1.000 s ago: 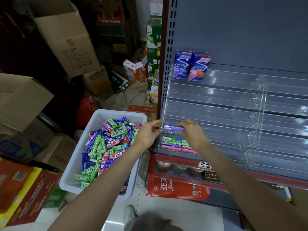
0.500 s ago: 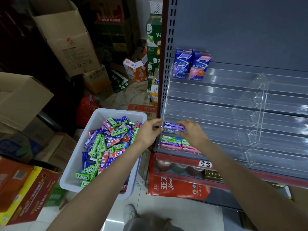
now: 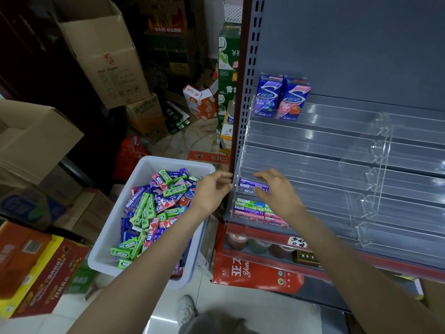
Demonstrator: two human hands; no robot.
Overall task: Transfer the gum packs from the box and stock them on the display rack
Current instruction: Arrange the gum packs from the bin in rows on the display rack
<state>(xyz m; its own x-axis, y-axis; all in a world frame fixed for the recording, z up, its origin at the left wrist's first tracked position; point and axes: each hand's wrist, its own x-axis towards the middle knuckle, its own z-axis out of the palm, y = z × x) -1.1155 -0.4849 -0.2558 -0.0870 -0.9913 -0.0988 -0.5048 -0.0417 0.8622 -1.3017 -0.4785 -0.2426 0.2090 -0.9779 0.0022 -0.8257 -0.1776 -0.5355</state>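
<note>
A white plastic box (image 3: pixel 113 227) at lower centre is heaped with gum packs (image 3: pixel 154 213) in green, purple and pink. To its right a clear tiered display rack (image 3: pixel 313 165) hangs on the grey shelf. Its lowest tier holds rows of stocked packs (image 3: pixel 248 208). A purple gum pack (image 3: pixel 250 183) lies in the tier above, at the rack's left end. My right hand (image 3: pixel 277 191) pinches this pack from the right. My left hand (image 3: pixel 212 191) hovers at the rack's left edge, fingers loosely curled, holding nothing.
Two upright gum cartons (image 3: pixel 279 98) stand on the rack's top tier. A clear divider (image 3: pixel 366 179) crosses the tiers further right. Cardboard boxes (image 3: pixel 103 56) crowd the floor on the left. A red carton (image 3: pixel 257 273) and jars sit under the rack.
Both hands stay at the rack's left end. The purple pack has settled a little into its tier, and my left fingers have come off its end.
</note>
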